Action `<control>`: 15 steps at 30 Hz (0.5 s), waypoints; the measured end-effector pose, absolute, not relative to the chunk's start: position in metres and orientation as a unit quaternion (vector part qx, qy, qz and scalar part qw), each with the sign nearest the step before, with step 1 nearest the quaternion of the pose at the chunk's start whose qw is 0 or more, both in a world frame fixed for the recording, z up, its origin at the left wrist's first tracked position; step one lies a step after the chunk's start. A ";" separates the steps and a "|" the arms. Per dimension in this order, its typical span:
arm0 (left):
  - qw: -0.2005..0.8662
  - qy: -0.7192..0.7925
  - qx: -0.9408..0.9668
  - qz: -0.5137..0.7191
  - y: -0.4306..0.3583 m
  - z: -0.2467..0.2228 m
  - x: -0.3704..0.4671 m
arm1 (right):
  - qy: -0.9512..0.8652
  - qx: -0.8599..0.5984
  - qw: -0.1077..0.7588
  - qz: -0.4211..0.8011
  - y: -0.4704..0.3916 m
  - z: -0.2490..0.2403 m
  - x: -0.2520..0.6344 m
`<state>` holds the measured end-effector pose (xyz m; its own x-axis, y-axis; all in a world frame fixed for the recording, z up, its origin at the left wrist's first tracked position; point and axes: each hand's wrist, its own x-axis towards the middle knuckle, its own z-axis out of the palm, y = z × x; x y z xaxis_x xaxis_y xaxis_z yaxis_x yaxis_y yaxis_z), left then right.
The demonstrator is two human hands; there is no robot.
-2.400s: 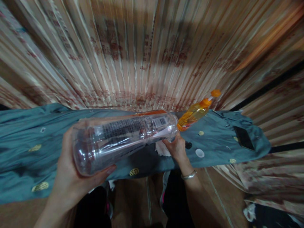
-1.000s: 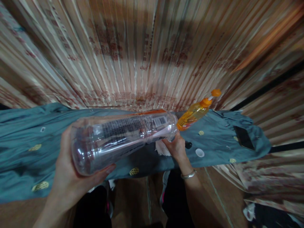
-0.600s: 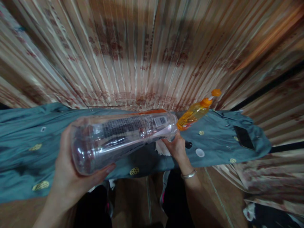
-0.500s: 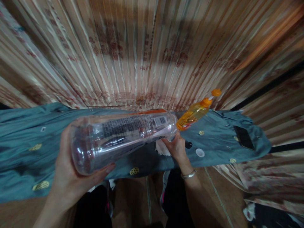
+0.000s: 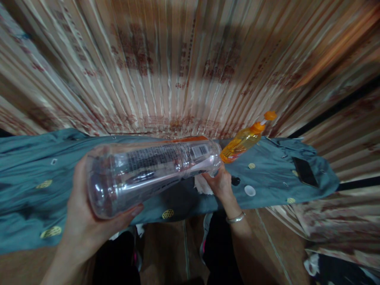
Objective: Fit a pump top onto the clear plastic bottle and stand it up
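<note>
The left hand (image 5: 86, 213) gripped the base of a clear bottle (image 5: 151, 170) held sideways; the right hand (image 5: 219, 184) clasped its neck end above the table (image 5: 273, 178); an orange bottle (image 5: 243, 140) stood just beyond.

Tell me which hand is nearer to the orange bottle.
Right. The right hand is just below and left of the orange bottle, at the clear bottle's far end. The left hand grips that bottle's base, far to the left.

The left hand (image 5: 86, 213) grips the base of a clear bottle (image 5: 151, 170) lying sideways. The right hand (image 5: 221, 184) holds its neck above a teal cloth (image 5: 29, 174), near an orange bottle (image 5: 243, 140).
</note>
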<state>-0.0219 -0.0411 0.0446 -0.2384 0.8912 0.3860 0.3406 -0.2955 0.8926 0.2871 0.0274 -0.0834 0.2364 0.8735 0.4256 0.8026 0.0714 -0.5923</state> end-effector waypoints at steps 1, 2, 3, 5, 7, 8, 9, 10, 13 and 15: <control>0.236 0.540 0.569 0.574 -0.041 0.046 -0.022 | -0.617 -0.679 0.395 0.046 0.027 -0.083 0.287; 0.235 0.537 0.570 0.575 -0.040 0.047 -0.021 | -0.618 -0.678 0.395 0.045 0.027 -0.083 0.287; 0.239 0.535 0.570 0.575 -0.040 0.048 -0.021 | -0.619 -0.678 0.395 0.045 0.027 -0.082 0.287; 0.237 0.531 0.573 0.577 -0.040 0.049 -0.019 | -0.619 -0.679 0.394 0.045 0.027 -0.082 0.287; 0.235 0.528 0.569 0.586 -0.040 0.051 -0.018 | -0.618 -0.680 0.391 0.046 0.027 -0.082 0.287; 0.243 0.526 0.563 0.589 -0.041 0.051 -0.017 | -0.618 -0.681 0.391 0.046 0.027 -0.082 0.287; 0.253 0.523 0.556 0.594 -0.041 0.051 -0.017 | -0.619 -0.680 0.392 0.045 0.027 -0.082 0.287; 0.266 0.522 0.550 0.596 -0.041 0.051 -0.017 | -0.620 -0.677 0.393 0.044 0.027 -0.082 0.288; 0.287 0.516 0.544 0.596 -0.040 0.050 -0.018 | -0.624 -0.670 0.400 0.042 0.027 -0.082 0.288; 0.279 0.514 0.551 0.595 -0.040 0.050 -0.019 | -0.624 -0.670 0.400 0.042 0.027 -0.082 0.288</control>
